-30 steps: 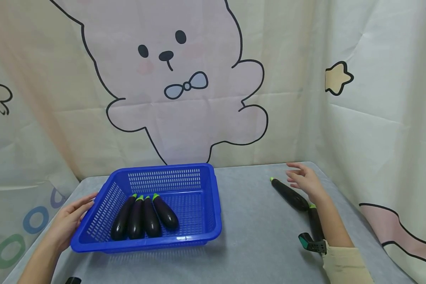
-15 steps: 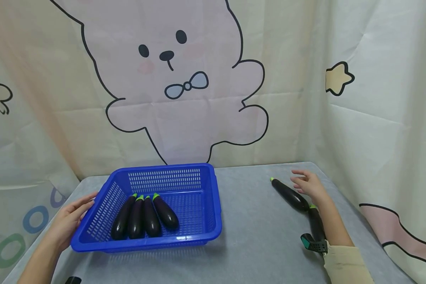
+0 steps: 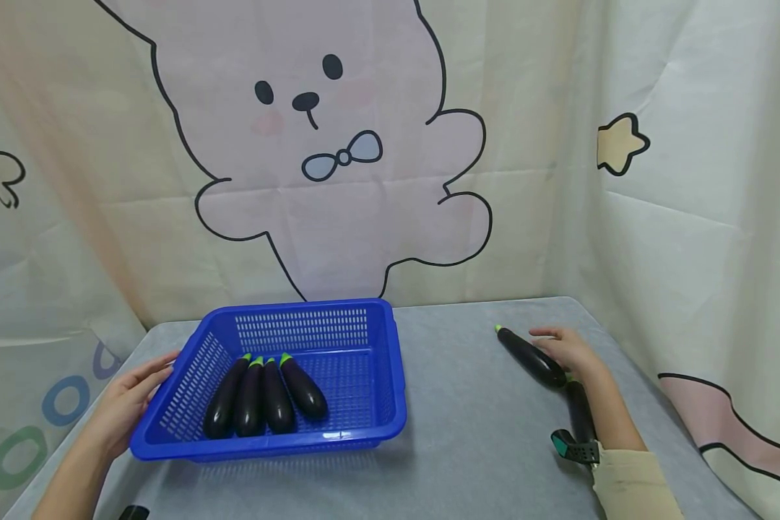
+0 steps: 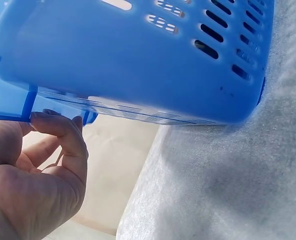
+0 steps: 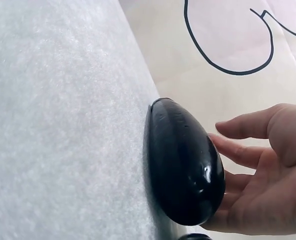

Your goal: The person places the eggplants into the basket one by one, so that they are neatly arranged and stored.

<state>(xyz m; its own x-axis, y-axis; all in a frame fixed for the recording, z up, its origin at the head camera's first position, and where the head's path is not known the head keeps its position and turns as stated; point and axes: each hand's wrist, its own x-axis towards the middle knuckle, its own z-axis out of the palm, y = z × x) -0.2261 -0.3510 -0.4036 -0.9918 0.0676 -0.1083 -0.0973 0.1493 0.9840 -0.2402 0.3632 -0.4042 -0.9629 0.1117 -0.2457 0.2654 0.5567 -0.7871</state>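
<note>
My left hand [image 3: 126, 408] grips the left rim of a blue plastic basket [image 3: 266, 452], its fingers curled at the edge in the left wrist view. Inside, several dark eggplants [image 3: 221, 401] with green stem ends lie side by side in the left half. My right hand [image 3: 568, 352] is just beside a loose eggplant [image 3: 529, 355] on the table, fingers loosely bent and thumb apart. In the right wrist view the fingers pass behind that eggplant [image 5: 183, 160]; whether they touch it I cannot tell. A second loose eggplant [image 3: 580, 413] lies nearer, partly hidden by my right forearm.
Grey cloth covers the table [image 3: 468, 433]. Behind it hangs a curtain [image 3: 526, 144] with cartoon prints. A black strap device [image 3: 573, 446] sits at my right wrist. At the front left edge a small black object [image 3: 133, 513] shows partly.
My right hand has drawn back a little toward me and come lower beside the loose eggplant. My left hand, the basket and the eggplants have stayed in place.
</note>
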